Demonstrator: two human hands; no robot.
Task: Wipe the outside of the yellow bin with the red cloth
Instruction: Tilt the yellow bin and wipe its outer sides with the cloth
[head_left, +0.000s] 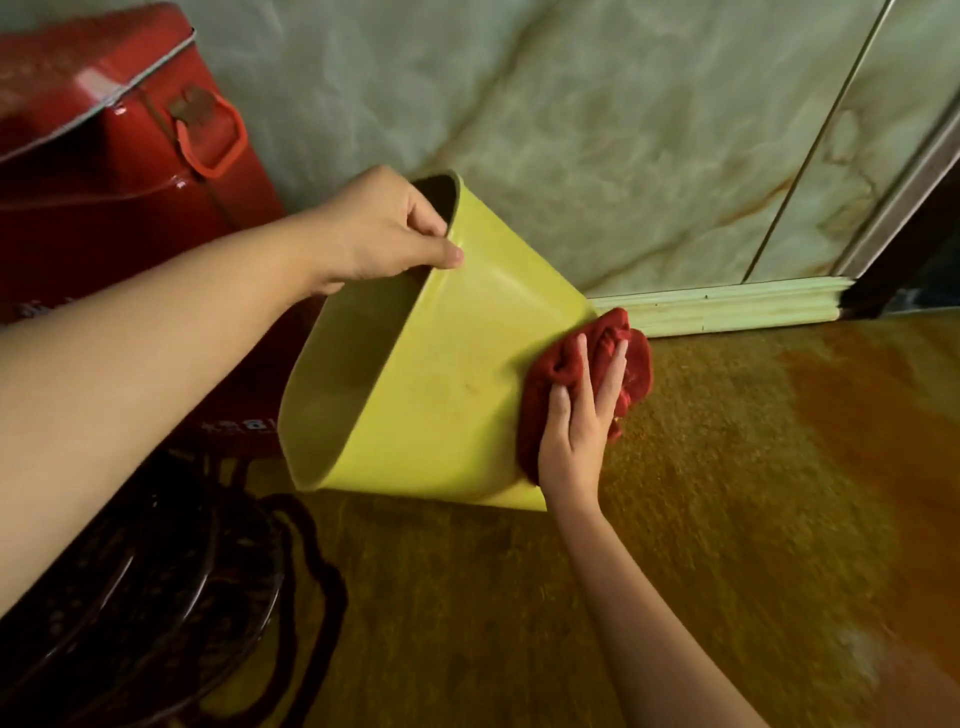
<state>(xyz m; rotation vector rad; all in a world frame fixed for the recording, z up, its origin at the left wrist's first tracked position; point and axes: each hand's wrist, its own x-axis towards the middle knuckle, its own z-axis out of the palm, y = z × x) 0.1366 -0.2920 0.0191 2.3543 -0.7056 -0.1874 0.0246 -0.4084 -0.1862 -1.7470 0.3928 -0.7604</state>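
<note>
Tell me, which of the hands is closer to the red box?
Left. The left hand grips the rim of the yellow bin beside the red box; the right hand presses the red cloth on the bin's bottom end, farther away.

The yellow bin (441, 395) is plain plastic, tipped way over with its open mouth facing left. The red cloth (558, 364) is all bunched up, pressed against its outer side near the base.

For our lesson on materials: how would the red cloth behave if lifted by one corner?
Probably floppy: the cloth bunches in folds under the right hand against the bin. Likely light, since flat fingers alone keep it there. Unlikely to slip, as its surface looks fuzzy.
</note>
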